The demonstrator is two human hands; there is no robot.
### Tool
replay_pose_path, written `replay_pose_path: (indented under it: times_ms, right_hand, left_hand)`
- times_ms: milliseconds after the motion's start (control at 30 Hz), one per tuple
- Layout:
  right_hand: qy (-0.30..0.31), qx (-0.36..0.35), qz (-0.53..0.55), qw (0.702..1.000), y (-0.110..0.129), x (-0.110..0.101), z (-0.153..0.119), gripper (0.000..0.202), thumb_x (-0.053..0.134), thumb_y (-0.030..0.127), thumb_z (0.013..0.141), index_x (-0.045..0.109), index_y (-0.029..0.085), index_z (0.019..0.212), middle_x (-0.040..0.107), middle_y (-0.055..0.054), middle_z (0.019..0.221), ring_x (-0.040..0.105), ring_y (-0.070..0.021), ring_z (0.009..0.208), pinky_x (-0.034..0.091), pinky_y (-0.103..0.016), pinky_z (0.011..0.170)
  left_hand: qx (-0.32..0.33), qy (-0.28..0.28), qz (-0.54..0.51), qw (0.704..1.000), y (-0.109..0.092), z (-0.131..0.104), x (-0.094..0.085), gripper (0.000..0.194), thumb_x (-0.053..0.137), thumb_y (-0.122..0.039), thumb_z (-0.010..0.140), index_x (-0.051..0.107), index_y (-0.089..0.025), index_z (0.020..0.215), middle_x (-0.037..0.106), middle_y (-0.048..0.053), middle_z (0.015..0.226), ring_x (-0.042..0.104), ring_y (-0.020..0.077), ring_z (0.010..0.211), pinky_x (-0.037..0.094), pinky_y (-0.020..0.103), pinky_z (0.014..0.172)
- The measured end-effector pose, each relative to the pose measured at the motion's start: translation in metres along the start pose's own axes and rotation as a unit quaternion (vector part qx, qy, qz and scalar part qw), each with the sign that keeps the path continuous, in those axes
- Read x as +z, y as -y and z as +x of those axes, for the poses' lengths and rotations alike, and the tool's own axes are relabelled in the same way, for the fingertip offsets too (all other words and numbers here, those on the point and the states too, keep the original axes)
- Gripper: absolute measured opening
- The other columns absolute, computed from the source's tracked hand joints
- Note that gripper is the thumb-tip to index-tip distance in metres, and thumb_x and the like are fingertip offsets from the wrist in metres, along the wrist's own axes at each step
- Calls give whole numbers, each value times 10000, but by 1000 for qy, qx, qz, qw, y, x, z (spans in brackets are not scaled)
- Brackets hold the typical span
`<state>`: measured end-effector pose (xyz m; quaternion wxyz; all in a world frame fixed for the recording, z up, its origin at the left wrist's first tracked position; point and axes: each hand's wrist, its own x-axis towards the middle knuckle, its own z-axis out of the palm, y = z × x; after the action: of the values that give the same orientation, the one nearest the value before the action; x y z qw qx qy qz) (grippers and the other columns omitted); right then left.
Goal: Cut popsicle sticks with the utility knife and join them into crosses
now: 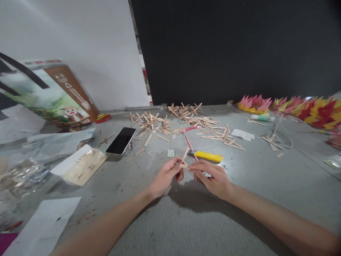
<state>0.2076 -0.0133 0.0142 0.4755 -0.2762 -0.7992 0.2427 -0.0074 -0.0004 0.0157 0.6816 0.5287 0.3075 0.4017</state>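
Observation:
Crossed wooden craft sticks (185, 155) are held between both hands above the table. My left hand (168, 175) pinches them from the left, its fingers closed. From the right, my right hand (211, 176) pinches the end of a short stick (184, 166), fingers closed too. Just beyond the right hand lies a yellow utility knife (207, 156). A pink-and-white striped strip (189, 143) runs under the knife. A small pale square (171, 153) lies beyond the left hand. How the sticks are joined is partly hidden by fingers.
Heaps of crossed sticks (151, 121) and loose sticks (226, 137) lie at the back. A phone (121, 141), an envelope (85, 165) and a printed bag (64, 96) are on the left. Pink, red and yellow paper pieces (309, 108) stand at the back right, near a white cable (283, 137).

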Motion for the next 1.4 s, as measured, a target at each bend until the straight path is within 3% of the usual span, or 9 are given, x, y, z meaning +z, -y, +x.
replay_pose_path:
  times_ms: [200,400,600,867,1133,1400]
  right_hand:
    - [-33,-34,-11,999,2,-1,1,352,611,98,996,711,296,1269,754,-39,943,706,-152,689,585,-293,663]
    - [-49,-8,-7,999,1,0,3,293,629,136,996,734,290,1222,747,-7,766,710,-173,674,611,-344,752]
    - [-63,24,31,997,0,2,2,227,635,203,1004,756,288,1176,762,-16,806,681,-149,591,594,-318,666]
    - [-46,38,44,997,-5,4,-2,201,625,244,1013,769,289,1146,709,-10,719,654,-174,618,569,-335,670]
    - [59,18,-38,997,0,-14,13,227,559,238,1046,753,261,1163,746,-43,845,668,-188,763,546,-323,757]
    - [27,35,-14,999,-11,-5,4,212,542,285,1063,739,271,1139,678,-10,766,615,-162,660,528,-306,705]
  left_hand:
    - [-11,31,-47,998,-3,-1,4,314,585,-477,1002,537,-186,893,516,-46,643,447,100,551,367,252,614]
    - [-22,45,-47,998,-3,-2,4,388,574,-557,997,535,-196,858,481,-53,605,413,104,545,367,250,611]
    - [-49,74,-110,990,-3,-2,11,399,644,-571,955,539,-198,863,354,-90,556,313,96,514,327,247,572]
    - [-53,66,-95,992,5,-3,13,427,624,-614,954,550,-195,917,362,-93,561,296,93,511,333,253,568]
    - [-27,49,-51,997,12,-4,8,384,566,-572,1000,484,-210,902,417,-90,564,348,90,495,339,240,561]
    - [-32,48,-92,994,11,-5,12,303,603,-482,1000,512,-200,938,399,-101,548,283,85,484,334,228,547]
